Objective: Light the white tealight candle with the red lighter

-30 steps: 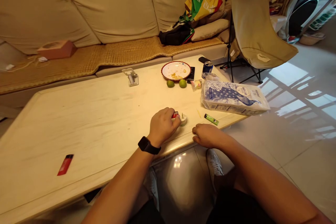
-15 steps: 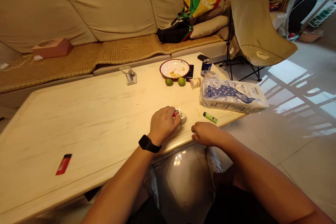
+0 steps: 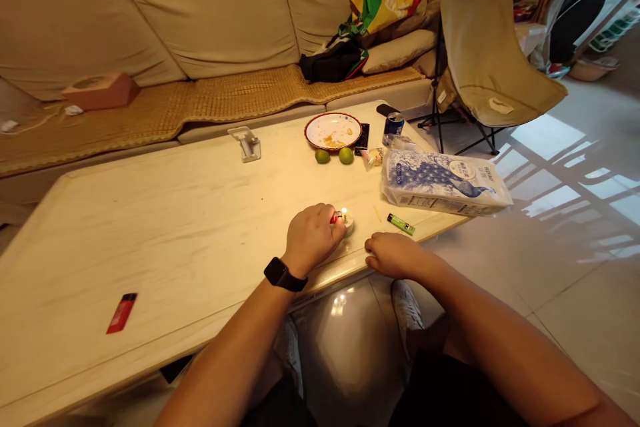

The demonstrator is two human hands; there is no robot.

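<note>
My left hand (image 3: 314,233), with a black watch on its wrist, is closed around a red lighter (image 3: 335,217). A bright flame (image 3: 344,212) shows at the lighter's tip. Just beside it stands a small round white candle (image 3: 349,225), partly hidden by my thumb and fingers. My right hand (image 3: 393,253) rests at the near table edge with its fingers curled in; nothing shows in them. Closest to that hand lie a green lighter (image 3: 401,224) and a thin yellow stick (image 3: 377,213).
On the table (image 3: 175,227) are a red lighter (image 3: 121,313), a phone stand (image 3: 245,145), a plate with food scraps (image 3: 320,131), two green limes (image 3: 345,155), a can (image 3: 393,127) and a tissue pack (image 3: 445,180). Beyond stand a sofa (image 3: 210,20) and a folding chair (image 3: 485,47).
The flame by the lighter and candle has grown larger and brighter. Both hands have stayed in almost the same place.
</note>
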